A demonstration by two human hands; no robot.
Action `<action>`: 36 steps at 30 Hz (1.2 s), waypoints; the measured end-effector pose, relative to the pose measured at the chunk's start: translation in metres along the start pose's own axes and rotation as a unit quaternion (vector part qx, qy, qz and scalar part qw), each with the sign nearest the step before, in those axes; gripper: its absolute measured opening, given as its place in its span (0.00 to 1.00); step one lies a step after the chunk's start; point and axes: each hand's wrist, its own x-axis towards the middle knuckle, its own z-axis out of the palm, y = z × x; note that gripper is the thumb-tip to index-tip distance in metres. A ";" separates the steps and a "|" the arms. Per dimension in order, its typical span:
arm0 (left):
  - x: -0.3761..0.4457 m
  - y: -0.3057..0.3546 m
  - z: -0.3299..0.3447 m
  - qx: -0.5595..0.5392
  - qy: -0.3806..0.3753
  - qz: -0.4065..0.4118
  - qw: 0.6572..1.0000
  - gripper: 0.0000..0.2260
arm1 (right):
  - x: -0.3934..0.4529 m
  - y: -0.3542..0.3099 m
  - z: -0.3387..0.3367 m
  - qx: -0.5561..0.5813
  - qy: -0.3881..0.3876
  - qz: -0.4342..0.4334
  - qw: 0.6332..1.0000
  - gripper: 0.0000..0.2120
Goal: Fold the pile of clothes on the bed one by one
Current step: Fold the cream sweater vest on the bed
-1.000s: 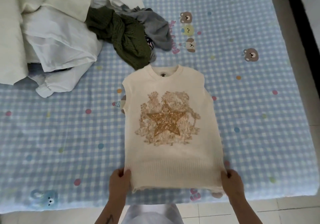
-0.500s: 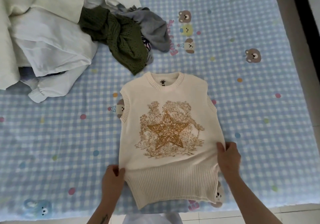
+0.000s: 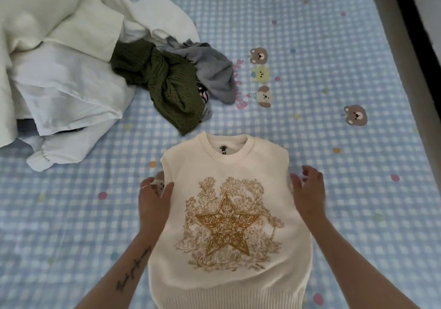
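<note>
A cream knit vest (image 3: 229, 170) with a gold star print lies flat, face up, on the blue checked bed sheet (image 3: 334, 189), its neck pointing away from me. My left hand (image 3: 155, 197) rests at the vest's left armhole, fingers spread, thumb on the knit. My right hand (image 3: 309, 189) hovers at the right armhole with fingers apart, slightly blurred. Neither hand holds fabric. A pile of unfolded clothes lies at the upper left: white garments (image 3: 64, 89), an olive green knit (image 3: 167, 86) and a grey piece (image 3: 214, 70).
The bed's right edge (image 3: 391, 46) runs diagonally along a dark strip at the upper right. The vest's ribbed hem (image 3: 229, 299) reaches the bottom of the view. Bare sheet shows to the right of the vest and to its lower left.
Both hands have let go of the vest's hem and sides and slid up to the armholes. The view has moved closer to the vest.
</note>
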 end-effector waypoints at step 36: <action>-0.074 -0.080 0.031 0.417 -0.160 0.384 0.808 0.28 | -0.073 0.041 0.056 -0.341 -0.123 -0.301 0.882 0.28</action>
